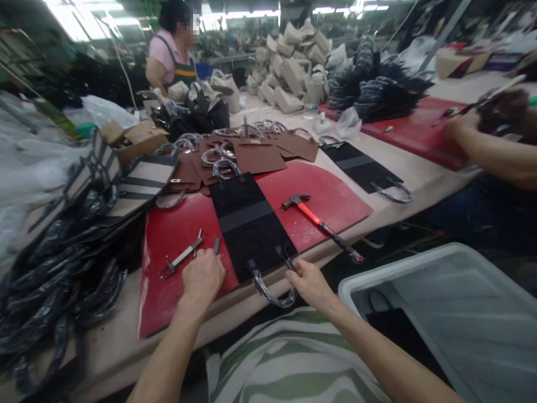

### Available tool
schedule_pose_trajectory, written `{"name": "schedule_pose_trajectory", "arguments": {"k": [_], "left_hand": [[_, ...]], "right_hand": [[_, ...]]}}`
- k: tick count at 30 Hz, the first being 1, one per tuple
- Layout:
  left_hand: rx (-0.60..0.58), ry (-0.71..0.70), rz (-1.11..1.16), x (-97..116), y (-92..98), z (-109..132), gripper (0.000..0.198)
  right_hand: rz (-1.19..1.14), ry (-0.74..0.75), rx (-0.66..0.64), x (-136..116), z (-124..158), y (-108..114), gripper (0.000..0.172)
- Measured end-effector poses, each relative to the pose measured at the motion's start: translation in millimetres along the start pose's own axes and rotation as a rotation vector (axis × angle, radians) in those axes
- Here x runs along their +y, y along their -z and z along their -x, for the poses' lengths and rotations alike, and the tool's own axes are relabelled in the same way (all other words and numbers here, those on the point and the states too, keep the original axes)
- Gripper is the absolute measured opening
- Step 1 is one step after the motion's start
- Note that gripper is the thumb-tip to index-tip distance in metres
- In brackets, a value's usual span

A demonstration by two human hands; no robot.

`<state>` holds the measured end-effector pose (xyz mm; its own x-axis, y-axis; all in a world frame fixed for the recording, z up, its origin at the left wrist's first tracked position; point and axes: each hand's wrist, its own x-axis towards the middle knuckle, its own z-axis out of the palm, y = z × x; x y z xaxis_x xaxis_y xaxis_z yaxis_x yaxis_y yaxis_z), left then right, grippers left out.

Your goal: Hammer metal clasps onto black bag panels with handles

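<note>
A black bag panel (247, 221) with a plastic-wrapped handle (271, 291) lies on a red mat (176, 240) at the table's near edge. My left hand (203, 275) rests closed on the mat beside the panel's left corner, a small metal piece (216, 245) just beyond its knuckles; whether it holds anything is hidden. My right hand (309, 281) pinches the panel's near right corner where the handle joins. A metal tool (181, 258) lies left of my left hand. An orange-handled hammer (321, 225) lies to the right on the mat.
Brown panels with wrapped handles (255, 154) pile up behind the mat. Dark wrapped handles (46, 280) heap at left. A grey plastic bin (453, 313) stands at lower right. Another black panel (361, 165) lies further right. One person works at the far end, another's arms (490, 148) at right.
</note>
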<state>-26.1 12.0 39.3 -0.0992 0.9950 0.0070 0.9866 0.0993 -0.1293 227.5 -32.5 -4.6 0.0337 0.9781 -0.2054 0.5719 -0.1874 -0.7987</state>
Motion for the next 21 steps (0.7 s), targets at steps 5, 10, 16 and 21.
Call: {"name": "schedule_pose_trajectory", "arguments": {"k": [5,10,16,21], "left_hand": [[0.111,-0.009,0.064,0.0,1.8,9.3,0.031],[0.245,0.041,0.197,-14.8,1.5,-0.6,0.027],[0.166,0.261,0.354,-93.9,5.5,-34.8,0.026],[-0.104,0.180,0.422,-128.3,2.2,-45.3,0.022]], "right_hand": [[-0.300,-0.062,-0.090,1.5,2.3,-0.2,0.026],[-0.282,-0.047,-0.017,2.1,-6.7,8.0,0.030],[-0.243,-0.080,-0.037,4.7,-28.3,8.7,0.036],[-0.142,-0.067,-0.069,5.0,-27.9,5.4,0.037]]}}
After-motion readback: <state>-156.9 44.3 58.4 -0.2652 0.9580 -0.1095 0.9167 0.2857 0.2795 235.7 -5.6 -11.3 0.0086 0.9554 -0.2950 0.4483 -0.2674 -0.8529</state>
